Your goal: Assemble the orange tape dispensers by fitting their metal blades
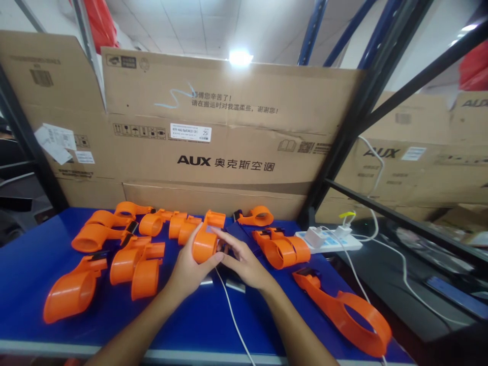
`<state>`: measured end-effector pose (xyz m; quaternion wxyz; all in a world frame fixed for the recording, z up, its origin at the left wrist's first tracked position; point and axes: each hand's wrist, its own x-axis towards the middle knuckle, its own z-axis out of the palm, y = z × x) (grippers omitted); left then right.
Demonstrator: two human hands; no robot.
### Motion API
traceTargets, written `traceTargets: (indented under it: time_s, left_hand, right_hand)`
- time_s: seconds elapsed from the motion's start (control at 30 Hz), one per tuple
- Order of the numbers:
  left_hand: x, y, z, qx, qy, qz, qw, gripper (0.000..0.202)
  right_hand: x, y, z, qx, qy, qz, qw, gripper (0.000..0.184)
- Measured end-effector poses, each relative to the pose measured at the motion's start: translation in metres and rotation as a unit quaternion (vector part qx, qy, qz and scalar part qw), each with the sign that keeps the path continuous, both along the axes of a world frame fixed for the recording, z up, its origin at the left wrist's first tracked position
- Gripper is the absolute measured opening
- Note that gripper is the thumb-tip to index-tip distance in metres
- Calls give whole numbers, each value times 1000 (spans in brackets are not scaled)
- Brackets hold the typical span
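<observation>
Over the middle of the blue table, my left hand [186,272] is wrapped round an orange tape dispenser [205,246], its rounded ring facing me. From the other side, my right hand [244,262] grips the same dispenser with curled fingers. My thumbs come together at its lower right. Something dark shows between the right fingers, too hidden to name. Beneath my hands, a white cable [230,300] runs toward the table's front edge, beside a pale flat piece [235,286] partly covered by the right hand.
Several more orange dispensers lie on the left, including one [72,292] near the front. Others lie right, one large [345,315] by the edge. A white power strip [331,239] with plugs sits at the right. A cardboard wall [224,127] and black rack post [343,122] stand behind.
</observation>
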<state>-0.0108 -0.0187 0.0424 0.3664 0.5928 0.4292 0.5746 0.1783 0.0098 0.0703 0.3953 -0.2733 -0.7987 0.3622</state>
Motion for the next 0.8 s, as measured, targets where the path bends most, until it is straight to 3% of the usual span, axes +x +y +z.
traceTargets:
  time_s: [0.2,0.33,0.47,0.53,0.63,0.8]
  left_hand:
    - [-9,-26,20,-11,-21,33,999,75]
    - [-36,-36,40,1,94,106,990,60]
    - [-75,-37,62,21,159,139,977,50]
    - [-91,-40,66,24,236,165,957,54]
    - [-100,-51,60,29,370,211,904,63]
    - [-84,-70,36,122,504,246,819,51]
  right_hand:
    - [-2,-5,4,-33,8,39,999,49]
    - [-3,-7,8,-37,60,-2,998,37]
    - [-2,-7,9,-35,111,-79,990,30]
    - [-2,-6,8,-33,119,-99,987,30]
    - [-3,-5,6,-27,113,-104,988,30]
    - [-4,-4,4,-19,103,-109,989,30]
